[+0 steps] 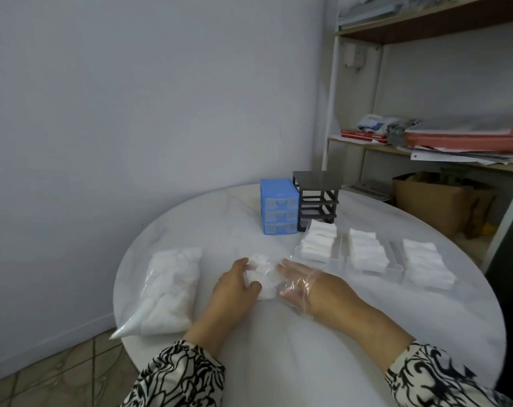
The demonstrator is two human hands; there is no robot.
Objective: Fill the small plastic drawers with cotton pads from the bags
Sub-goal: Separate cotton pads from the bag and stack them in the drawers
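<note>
On the round white table [278,348] my left hand [234,284] grips a small clear bag of cotton pads [262,274]. My right hand [302,282], in a clear plastic glove, lies beside the bag with straight fingers touching it. A large full bag of cotton pads [170,289] lies to the left. Three clear drawers [337,257] heaped with white pads [367,249] sit in a row on the right. The empty black drawer frame [318,198] stands behind them, next to a blue drawer unit [278,207].
A wall runs close behind and left of the table. A shelving rack [425,148] with papers and a cardboard box [437,198] stands at the right. Tiled floor [58,377] shows at the lower left.
</note>
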